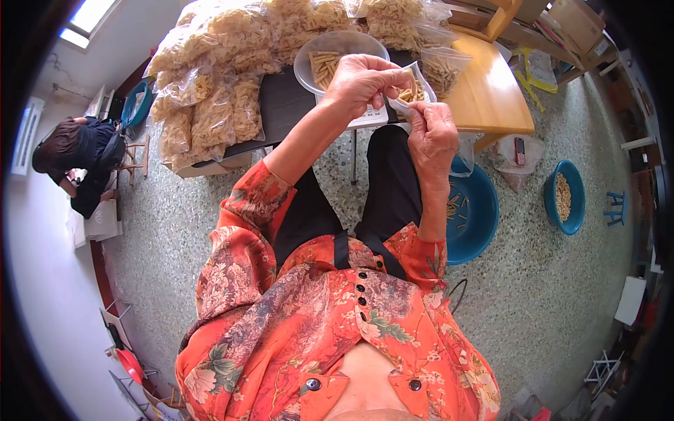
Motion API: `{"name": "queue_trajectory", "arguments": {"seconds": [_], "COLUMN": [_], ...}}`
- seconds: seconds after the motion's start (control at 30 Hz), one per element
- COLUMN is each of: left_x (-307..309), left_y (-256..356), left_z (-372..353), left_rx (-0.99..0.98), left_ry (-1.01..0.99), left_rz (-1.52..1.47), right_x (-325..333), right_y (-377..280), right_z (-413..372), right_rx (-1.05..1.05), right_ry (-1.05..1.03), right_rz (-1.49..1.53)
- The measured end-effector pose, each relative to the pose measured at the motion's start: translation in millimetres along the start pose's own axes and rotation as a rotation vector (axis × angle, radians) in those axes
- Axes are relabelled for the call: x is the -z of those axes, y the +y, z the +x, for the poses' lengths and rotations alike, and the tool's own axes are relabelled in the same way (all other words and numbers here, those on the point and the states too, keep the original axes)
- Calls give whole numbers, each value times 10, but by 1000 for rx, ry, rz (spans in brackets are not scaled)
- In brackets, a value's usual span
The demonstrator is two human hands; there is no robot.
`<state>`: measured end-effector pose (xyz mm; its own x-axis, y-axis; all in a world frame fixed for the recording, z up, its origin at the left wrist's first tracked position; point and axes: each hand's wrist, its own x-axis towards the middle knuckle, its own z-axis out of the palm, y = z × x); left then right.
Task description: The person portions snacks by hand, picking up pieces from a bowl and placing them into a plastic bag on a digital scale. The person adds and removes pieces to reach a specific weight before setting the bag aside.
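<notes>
A small clear plastic bag (pixel 414 92) with tan stick-shaped pieces in it is held up between my two hands, over the near edge of the tables. My left hand (pixel 361 85) reaches across from the left, thumb and fingers pinched at the bag's left edge. Lower on the right, my right hand (pixel 433 130) grips the near edge of the bag, fingers curled. Just left of the bag, a clear plastic bowl (pixel 303 70) holds more tan sticks. Beneath that bowl, partly hidden by my left wrist, is a white scale (pixel 368 119).
Filled bags (pixel 217 105) are piled on the dark table (pixel 284 105). Another bag (pixel 444 70) lies on the wooden table (pixel 498 84). Blue basins (pixel 484 235) (pixel 577 184) stand on the floor, right. A phone (pixel 519 151) rests on a plastic bag. Another person (pixel 98 154) sits at left.
</notes>
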<state>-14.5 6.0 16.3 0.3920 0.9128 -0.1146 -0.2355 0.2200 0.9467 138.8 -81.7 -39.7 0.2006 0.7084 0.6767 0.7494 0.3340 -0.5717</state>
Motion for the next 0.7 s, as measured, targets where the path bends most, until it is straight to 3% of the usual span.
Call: {"name": "queue_trajectory", "arguments": {"seconds": [0.2,0.27,0.3,0.37,0.7], "left_x": [483,745,806,866,783], "left_y": [220,159,130,111,-53], "left_z": [244,374,395,411,535], "left_rx": [-227,-355,-355,-286,-310], "left_ry": [129,176,177,155,-9], "left_rz": [347,944,946,1393,1771], "right_x": [9,4,7,12,36], "right_y": [20,22,16,1,-7], "right_z": [-2,9,7,15,25], "right_rx": [-3,-2,3,7,-10], "right_ry": [10,11,15,20,5], "right_rz": [-4,2,2,2,-2]}}
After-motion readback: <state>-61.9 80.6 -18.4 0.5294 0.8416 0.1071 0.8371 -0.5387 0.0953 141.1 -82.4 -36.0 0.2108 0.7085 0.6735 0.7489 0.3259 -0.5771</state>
